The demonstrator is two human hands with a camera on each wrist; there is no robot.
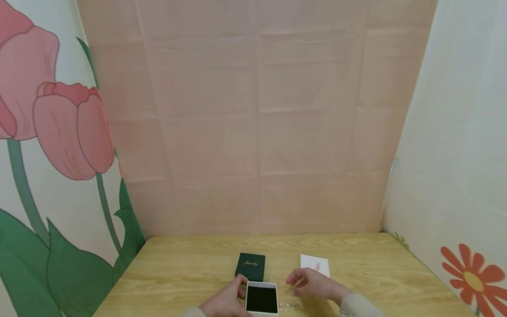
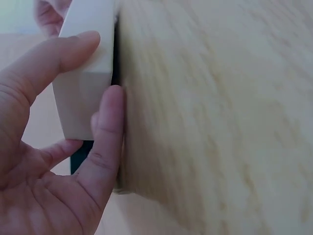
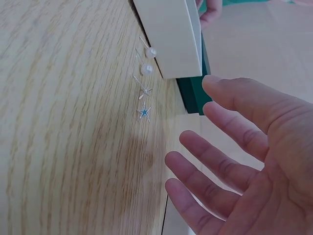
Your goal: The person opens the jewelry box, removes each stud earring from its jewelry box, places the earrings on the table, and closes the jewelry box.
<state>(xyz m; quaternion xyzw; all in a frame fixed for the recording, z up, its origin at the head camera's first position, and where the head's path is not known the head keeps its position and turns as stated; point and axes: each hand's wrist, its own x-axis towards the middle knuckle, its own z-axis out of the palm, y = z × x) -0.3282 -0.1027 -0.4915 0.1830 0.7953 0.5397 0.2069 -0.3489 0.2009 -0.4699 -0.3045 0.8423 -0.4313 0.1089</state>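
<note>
A white box base (image 1: pixel 262 298) with a black insert sits at the table's near edge. My left hand (image 1: pixel 226 300) grips its left side; in the left wrist view the thumb and a finger of the left hand (image 2: pixel 100 68) pinch the white box wall (image 2: pixel 83 83). My right hand (image 1: pixel 299 282) hovers open just right of the box, fingers spread (image 3: pixel 221 125). Several small earrings (image 3: pixel 145 73), two pearls and a blue star among them, lie on the wood beside the white box (image 3: pixel 171 36). The earrings (image 1: pixel 288 304) lie below the right hand.
A dark green lid (image 1: pixel 250 266) with gold lettering stands just behind the box base. A white card (image 1: pixel 315 264) lies to its right. The wooden table (image 1: pixel 178 273) is bounded by a pink backdrop and flowered side walls.
</note>
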